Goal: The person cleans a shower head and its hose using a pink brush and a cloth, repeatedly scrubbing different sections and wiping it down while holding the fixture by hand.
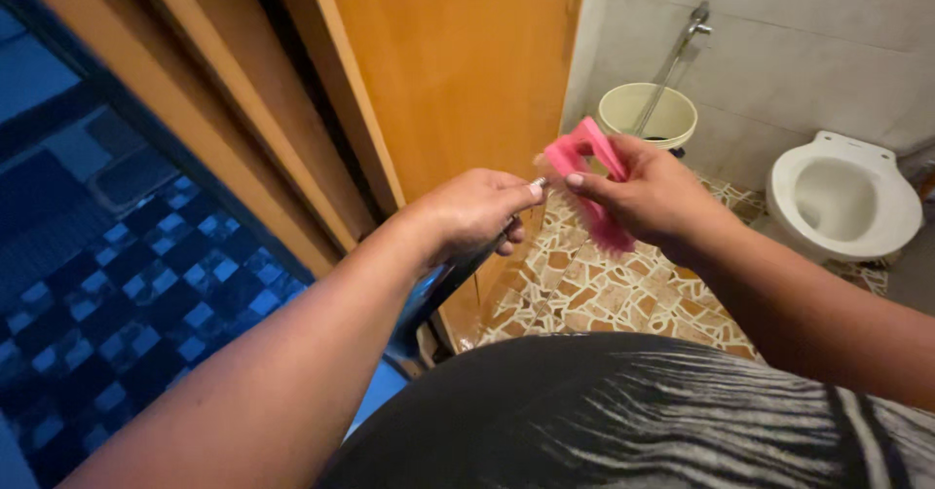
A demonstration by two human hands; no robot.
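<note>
While the right hand [648, 192] grips a pink comb [589, 182] above the bathroom doorway, its long axis tilting up-left toward the cream bucket [648, 114], the left hand [477, 211] pinches its teeth.

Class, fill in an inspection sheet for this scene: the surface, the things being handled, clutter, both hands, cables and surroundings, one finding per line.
Surface: patterned stone-mosaic bathroom floor; blue chequered floor outside the doorway.
Things handled: pink brush, bristles facing the left hand.
Clutter: cream bucket standing on the floor by the wall.
Hands: right hand grips the pink brush; left hand pinches at its bristles and also seems to hold a dark object below, unclear what.
Cables: nothing seen; only a metal spray hose hanging into the bucket.
Surroundings: orange wooden door, grey tiled wall, white toilet.
</note>
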